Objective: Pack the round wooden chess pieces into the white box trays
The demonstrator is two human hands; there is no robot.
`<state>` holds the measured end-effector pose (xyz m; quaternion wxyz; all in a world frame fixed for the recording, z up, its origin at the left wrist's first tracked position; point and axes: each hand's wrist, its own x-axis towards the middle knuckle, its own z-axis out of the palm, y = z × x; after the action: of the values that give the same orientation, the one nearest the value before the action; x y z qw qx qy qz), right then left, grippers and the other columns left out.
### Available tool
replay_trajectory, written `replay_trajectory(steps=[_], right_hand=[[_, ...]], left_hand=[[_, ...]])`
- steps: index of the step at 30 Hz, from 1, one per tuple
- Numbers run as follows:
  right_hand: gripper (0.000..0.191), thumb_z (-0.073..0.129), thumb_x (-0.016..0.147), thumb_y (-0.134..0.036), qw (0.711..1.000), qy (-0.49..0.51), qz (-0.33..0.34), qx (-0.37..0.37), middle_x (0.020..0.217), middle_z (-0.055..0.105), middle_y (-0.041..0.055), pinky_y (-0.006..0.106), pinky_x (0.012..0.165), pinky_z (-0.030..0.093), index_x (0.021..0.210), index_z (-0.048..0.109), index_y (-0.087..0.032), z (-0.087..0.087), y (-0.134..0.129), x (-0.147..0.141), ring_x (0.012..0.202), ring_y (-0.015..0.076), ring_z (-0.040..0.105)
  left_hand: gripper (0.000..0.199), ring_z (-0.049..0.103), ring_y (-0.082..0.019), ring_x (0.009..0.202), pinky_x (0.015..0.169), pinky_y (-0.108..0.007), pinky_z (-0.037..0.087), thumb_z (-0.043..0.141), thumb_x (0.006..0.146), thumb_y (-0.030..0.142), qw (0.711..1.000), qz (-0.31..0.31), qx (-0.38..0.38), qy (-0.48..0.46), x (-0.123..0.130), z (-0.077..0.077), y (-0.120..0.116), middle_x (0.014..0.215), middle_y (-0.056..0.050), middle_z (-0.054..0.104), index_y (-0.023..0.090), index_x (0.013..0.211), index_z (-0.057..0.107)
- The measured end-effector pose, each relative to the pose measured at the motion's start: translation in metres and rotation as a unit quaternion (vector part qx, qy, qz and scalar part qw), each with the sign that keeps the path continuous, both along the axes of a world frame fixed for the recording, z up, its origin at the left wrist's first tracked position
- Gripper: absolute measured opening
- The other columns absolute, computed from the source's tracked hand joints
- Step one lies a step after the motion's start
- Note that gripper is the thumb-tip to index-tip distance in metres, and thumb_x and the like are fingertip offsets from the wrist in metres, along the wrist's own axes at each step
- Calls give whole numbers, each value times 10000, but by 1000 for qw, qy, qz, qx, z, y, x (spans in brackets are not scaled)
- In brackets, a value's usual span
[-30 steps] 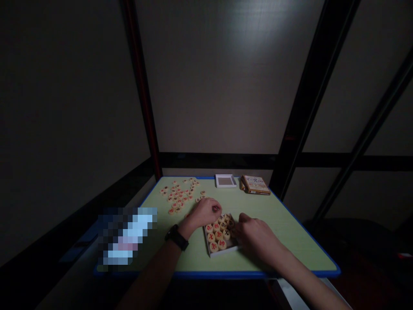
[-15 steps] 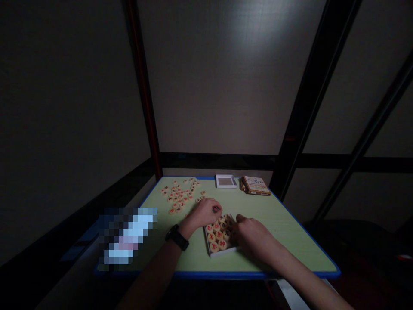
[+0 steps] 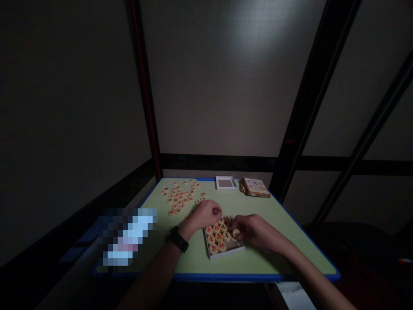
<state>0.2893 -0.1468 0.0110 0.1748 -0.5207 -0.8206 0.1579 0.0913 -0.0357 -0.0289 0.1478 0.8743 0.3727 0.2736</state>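
Several round pieces [image 3: 219, 237] sit in white tray [image 3: 227, 253], bench [image 3: 274, 263] front-centre. Right hand [image 3: 260, 232] pinching tilted piece [image 3: 236, 233] at tray's right side. Left hand [image 3: 206, 214] curled by far-left corner; can't tell if holding anything.

Dim gry wall [image 3: 213, 86], grn tbl [image 3: 193, 260]

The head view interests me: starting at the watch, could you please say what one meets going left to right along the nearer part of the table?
Black watch → left hand → open box with round pieces → right hand.
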Motion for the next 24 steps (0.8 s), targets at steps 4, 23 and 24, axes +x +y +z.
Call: replay_trajectory(steps=[4, 23, 24], right_hand=[[297, 591, 709, -29, 1000, -8, -6, -11, 802, 729, 23, 223, 664, 401, 914, 742, -180, -4, 3, -5, 730, 156, 648], [145, 600, 836, -181, 972, -221, -53, 52, 942, 700, 94, 268, 665, 372, 937, 704, -186, 8, -12, -27, 857, 216, 663], [136, 590, 841, -179, 973, -218, -50, 51, 941, 701, 93, 267, 658, 366, 914, 704, -185, 7, -12, -27, 848, 212, 664]], left_hand=[[208, 678, -164, 758, 751, -241, 515, 574, 760, 197, 1000, -4, 2, 0, -1, -2, 2, 836, -28, 764, 199, 810, 776], [201, 675, -160, 745, 749, -240, 514, 572, 761, 200, 1000, -6, 14, 1, 0, -1, 1, 820, -29, 762, 196, 789, 771], [200, 675, -160, 746, 748, -239, 514, 573, 760, 201, 1000, -4, 14, 1, 0, -1, 1, 824, -30, 763, 196, 789, 771]])
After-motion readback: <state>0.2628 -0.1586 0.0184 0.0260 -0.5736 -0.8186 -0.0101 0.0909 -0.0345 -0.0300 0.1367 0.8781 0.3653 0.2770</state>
